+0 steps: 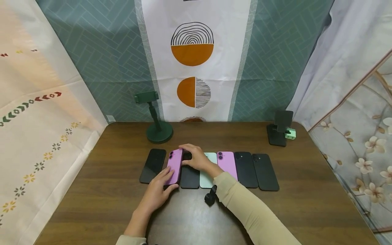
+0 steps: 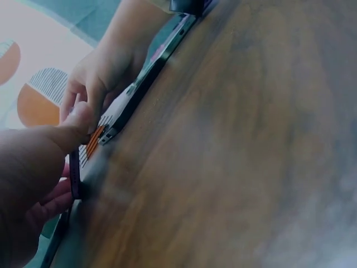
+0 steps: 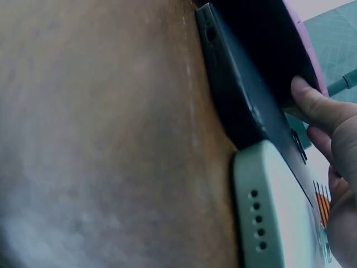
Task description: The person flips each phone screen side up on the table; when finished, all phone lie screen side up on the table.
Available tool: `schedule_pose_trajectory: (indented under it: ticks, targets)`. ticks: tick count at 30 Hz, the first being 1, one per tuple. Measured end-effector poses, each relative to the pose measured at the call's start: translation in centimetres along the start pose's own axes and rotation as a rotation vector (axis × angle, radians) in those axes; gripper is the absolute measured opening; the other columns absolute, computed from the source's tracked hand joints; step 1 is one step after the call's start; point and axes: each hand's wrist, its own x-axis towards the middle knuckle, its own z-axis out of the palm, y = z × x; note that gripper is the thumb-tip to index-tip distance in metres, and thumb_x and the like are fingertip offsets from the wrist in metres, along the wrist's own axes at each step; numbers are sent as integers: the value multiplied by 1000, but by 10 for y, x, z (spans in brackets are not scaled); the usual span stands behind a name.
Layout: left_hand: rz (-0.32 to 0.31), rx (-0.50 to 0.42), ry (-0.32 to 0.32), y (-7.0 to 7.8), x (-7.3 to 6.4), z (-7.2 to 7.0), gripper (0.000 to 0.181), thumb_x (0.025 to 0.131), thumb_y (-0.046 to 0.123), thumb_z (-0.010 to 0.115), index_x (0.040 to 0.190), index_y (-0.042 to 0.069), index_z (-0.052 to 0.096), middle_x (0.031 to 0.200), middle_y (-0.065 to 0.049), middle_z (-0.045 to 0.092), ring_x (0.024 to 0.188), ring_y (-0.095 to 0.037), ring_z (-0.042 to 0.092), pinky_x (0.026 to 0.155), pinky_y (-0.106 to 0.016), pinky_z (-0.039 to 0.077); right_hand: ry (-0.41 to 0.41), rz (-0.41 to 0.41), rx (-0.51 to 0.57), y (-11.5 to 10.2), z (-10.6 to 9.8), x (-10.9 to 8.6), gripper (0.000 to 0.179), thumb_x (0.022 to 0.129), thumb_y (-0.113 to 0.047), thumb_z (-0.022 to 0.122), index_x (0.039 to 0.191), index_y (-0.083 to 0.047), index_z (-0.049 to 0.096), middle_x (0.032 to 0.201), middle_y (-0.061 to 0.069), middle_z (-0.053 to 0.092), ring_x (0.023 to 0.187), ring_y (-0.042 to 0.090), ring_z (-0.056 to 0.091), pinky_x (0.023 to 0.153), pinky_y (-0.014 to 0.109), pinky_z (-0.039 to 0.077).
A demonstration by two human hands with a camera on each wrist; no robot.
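A pinkish-purple phone [image 1: 176, 161] is tilted up at its right side, its back with two camera lenses showing in the head view. My left hand [image 1: 156, 192] grips its lower end, fingers over the left edge and thumb at the bottom right. At its upper right edge, my right hand [image 1: 196, 160] pinches it; in the right wrist view the thumb presses the dark front of this phone [image 3: 268, 39]. Directly right of it lies a black phone [image 1: 190, 177], then a pale green phone [image 1: 206, 180], partly hidden by my right hand and wrist.
Another black phone [image 1: 153, 166] lies to the left. Farther right are a second purple phone [image 1: 227, 163] and two dark phones [image 1: 246, 170] [image 1: 265, 172]. Behind stand a green phone stand [image 1: 159, 132] and a black stand [image 1: 277, 136] beside a small pale green block [image 1: 290, 133].
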Motion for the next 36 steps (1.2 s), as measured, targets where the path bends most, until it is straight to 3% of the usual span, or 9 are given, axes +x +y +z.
schedule_pose_trajectory:
  ticks: [5, 15, 23, 27, 33, 36]
  targets:
    - [40, -65, 36, -1, -2, 3, 58, 89, 15, 79, 139, -6, 58, 144, -25, 53, 130, -39, 54, 104, -52, 45, -1, 11, -3, 0, 0, 2, 81, 79, -14, 89, 147, 3, 48, 139, 15, 59, 130, 31, 55, 110, 46, 43]
    - [80, -181, 85, -1, -3, 4, 53, 94, 6, 72, 142, -5, 54, 145, -21, 53, 128, -34, 56, 102, -49, 45, -91, 62, -7, -1, 1, 5, 87, 81, -25, 88, 150, 2, 43, 147, 18, 53, 135, 32, 51, 112, 45, 41]
    - [69, -232, 107, 2, -1, 0, 52, 93, 2, 70, 143, -3, 55, 141, -19, 58, 126, -33, 58, 101, -47, 47, -122, 54, -19, -3, 0, 12, 76, 83, -28, 85, 145, 1, 49, 130, 12, 65, 121, 25, 61, 105, 41, 48]
    - [55, -247, 110, 4, -1, -1, 51, 94, -1, 69, 142, -4, 55, 139, -20, 59, 125, -31, 59, 100, -47, 49, -156, 85, -74, -6, 0, 14, 76, 87, -31, 82, 147, 1, 47, 134, 13, 63, 125, 25, 59, 107, 40, 46]
    - [-1, -337, 121, 4, -2, -4, 48, 94, -6, 66, 141, -10, 53, 129, -29, 63, 106, -32, 67, 83, -24, 56, -192, 134, -98, -8, 1, 16, 81, 89, -36, 79, 153, -2, 41, 145, 15, 56, 134, 26, 53, 111, 40, 43]
    - [-8, -343, 138, 4, -1, -6, 49, 94, -7, 65, 140, -12, 51, 127, -31, 63, 100, -34, 68, 79, -26, 58, -182, 140, -101, -7, 2, 17, 80, 89, -36, 79, 152, -2, 43, 145, 15, 56, 134, 27, 52, 111, 40, 42]
